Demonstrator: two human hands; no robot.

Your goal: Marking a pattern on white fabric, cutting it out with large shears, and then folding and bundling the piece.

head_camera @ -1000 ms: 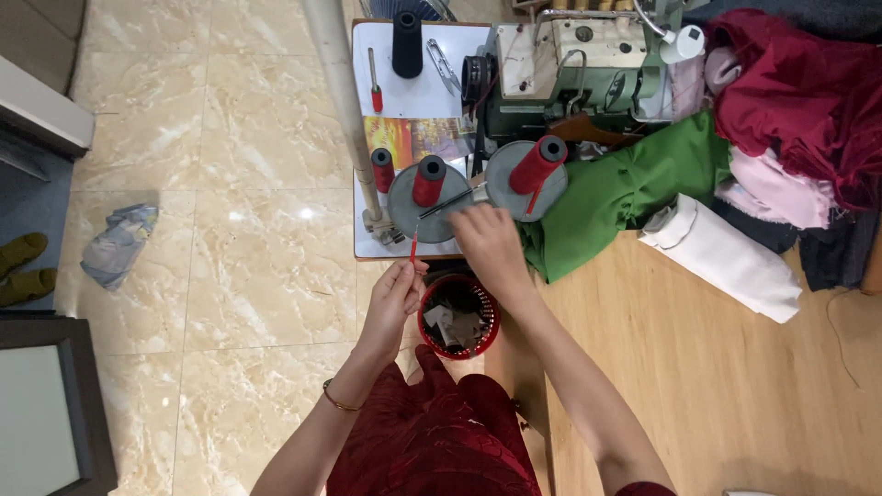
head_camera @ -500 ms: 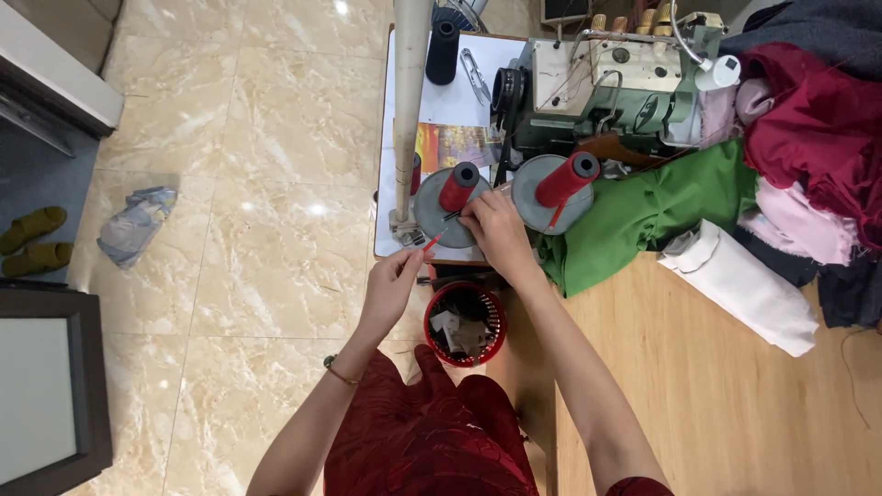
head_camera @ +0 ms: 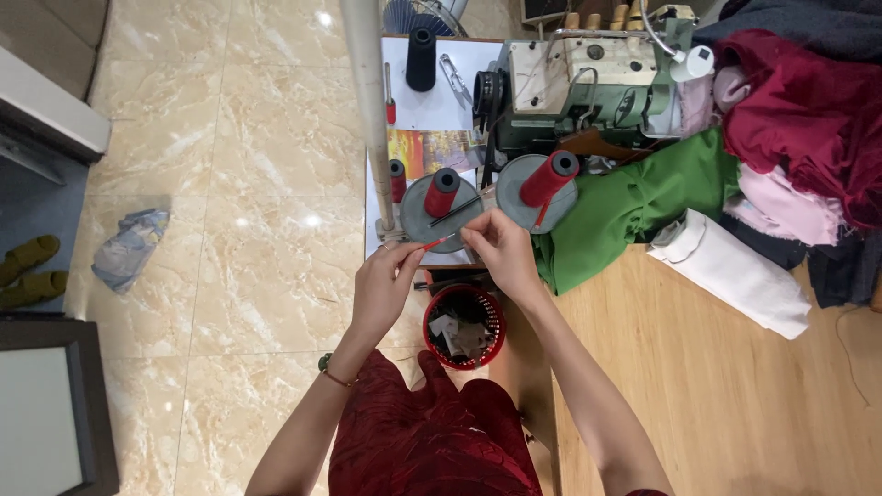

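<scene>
Now the left hand [head_camera: 384, 285] and the right hand [head_camera: 496, 253] are seen drawn together in front of the two grey spool stands, closer to each other than half a second ago, when the left hand was held lower and further from the cones. A short red thread [head_camera: 437, 242] is stretched between them: the left fingertips are pressed together on its lower end, and the right thumb and forefinger are pinched on its upper end, just beside the left red thread cone [head_camera: 442, 192]. The thread is held in the air just below that cone's grey disc, above the edge of the white board [head_camera: 432, 92]. The right red thread cone [head_camera: 548, 177] is seen tilted on its own disc, untouched, as before. The right hand, which lay over the left cone's base a second ago, is now lifted slightly clear of it. Below the hands, the red waste basket [head_camera: 464, 326] with fabric scraps is noted, unchanged in place. The green sewing machine [head_camera: 588, 78] and the green cloth [head_camera: 643, 202] are recorded behind and to the right.
</scene>
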